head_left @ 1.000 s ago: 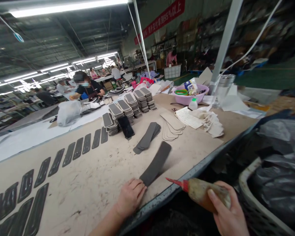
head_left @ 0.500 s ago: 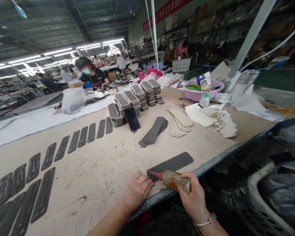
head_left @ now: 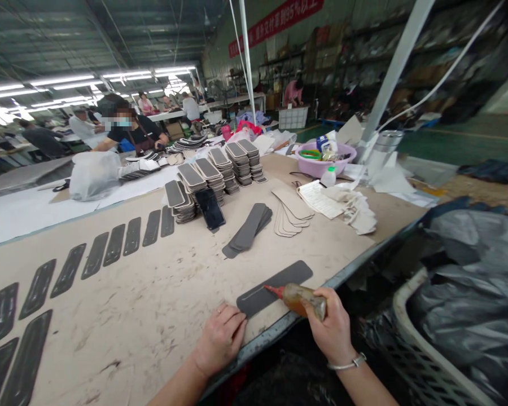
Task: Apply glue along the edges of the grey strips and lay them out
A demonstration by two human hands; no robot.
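My right hand (head_left: 332, 327) is closed round a squeeze bottle (head_left: 300, 300) of amber glue, tilted with its red nozzle over a dark grey rounded strip (head_left: 285, 279). A thin shiny line of glue runs along the strip from near its left end to the nozzle. At that left end my left hand (head_left: 222, 335) lies on the table, fingers curled together and holding the strip's edge. Beyond lie a fan of dark grey strips (head_left: 249, 228) and a fan of beige pieces (head_left: 292, 211).
Glue-coated strips (head_left: 70, 269) lie in rows at left. Stacked pieces (head_left: 192, 177) stand behind a phone (head_left: 209, 207). A purple basin (head_left: 322, 165), notebook (head_left: 319, 197) and cloth (head_left: 359, 211) sit at the back right. A crate (head_left: 432, 344) with black plastic stands beyond the table edge. A co-worker (head_left: 131, 129) sits opposite.
The bottle's nozzle has moved rightward along the strip from its left end, leaving a line of glue. My left hand stays at the strip's end. The whole view has shifted.
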